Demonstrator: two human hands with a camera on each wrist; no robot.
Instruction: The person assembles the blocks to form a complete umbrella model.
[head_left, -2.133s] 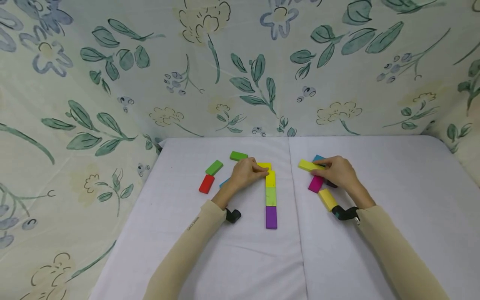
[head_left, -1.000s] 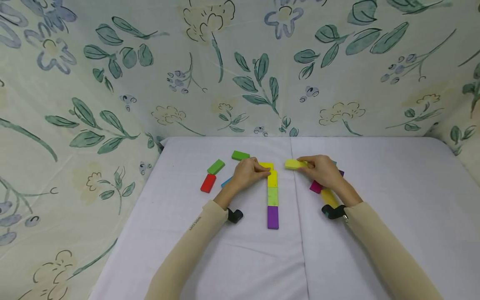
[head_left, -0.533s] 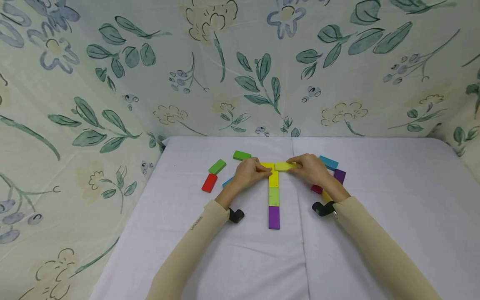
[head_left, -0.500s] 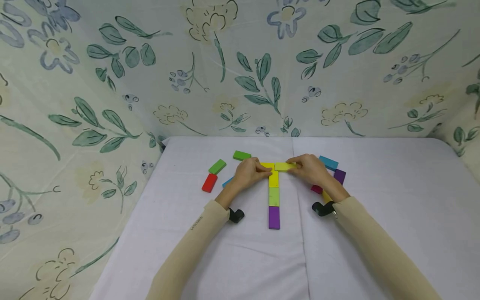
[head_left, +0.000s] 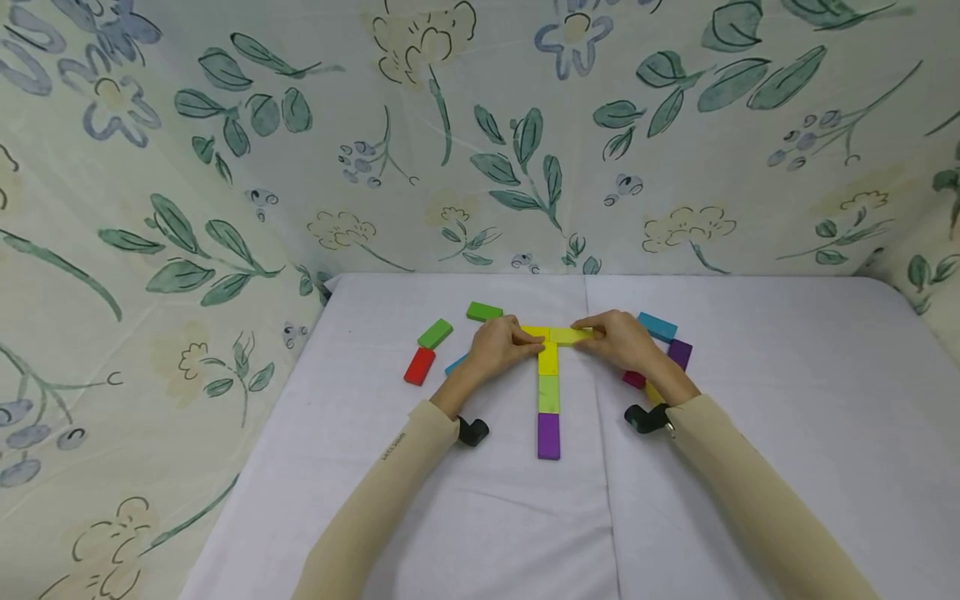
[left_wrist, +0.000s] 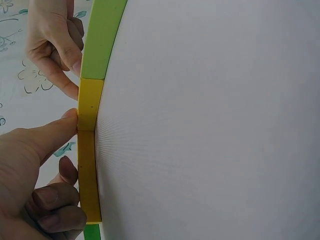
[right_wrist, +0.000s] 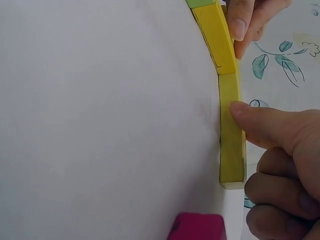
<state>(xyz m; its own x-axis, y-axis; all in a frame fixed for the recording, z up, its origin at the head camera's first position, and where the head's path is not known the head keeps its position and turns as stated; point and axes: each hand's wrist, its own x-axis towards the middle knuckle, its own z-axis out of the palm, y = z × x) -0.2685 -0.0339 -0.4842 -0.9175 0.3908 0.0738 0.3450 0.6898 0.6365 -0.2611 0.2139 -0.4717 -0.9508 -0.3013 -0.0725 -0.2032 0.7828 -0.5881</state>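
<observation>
Pale yellow-green rectangular block [head_left: 567, 336] lies at the right side of the crossbar in a T-shape of blocks. A person's bare right hand [head_left: 618, 336] pinches its outer part between thumb and forefinger. The bare left hand [head_left: 495, 344] pinches the inner end of a bright yellow rectangular block [left_wrist: 89, 176], which makes the crossbar's left side; its other fingers are curled. The two hands are near each other but apart, with the crossbar's joint between them.

From that joint the stem runs towards the person, end to end: a second bright yellow block [head_left: 548, 360], a light green block [head_left: 548, 394] and a purple block [head_left: 548, 437].

Beyond the left hand lie two darker green blocks, one [head_left: 485, 311] behind the knuckles and one [head_left: 435, 334] farther left, with a red block [head_left: 419, 366] just beside the latter. A blue block [head_left: 455, 364] is mostly hidden by the left hand, so its full shape is hard to make out. Near the right wrist are another blue block [head_left: 657, 327], a dark purple block [head_left: 679, 353], a partly covered magenta block [right_wrist: 197, 227] and a deeper yellow block [head_left: 655, 393].

Beige sleeves [head_left: 772, 500] cover both arms. White cloth spreads over the worktop [head_left: 480, 517], and floral fabric [head_left: 675, 167] hangs behind.
</observation>
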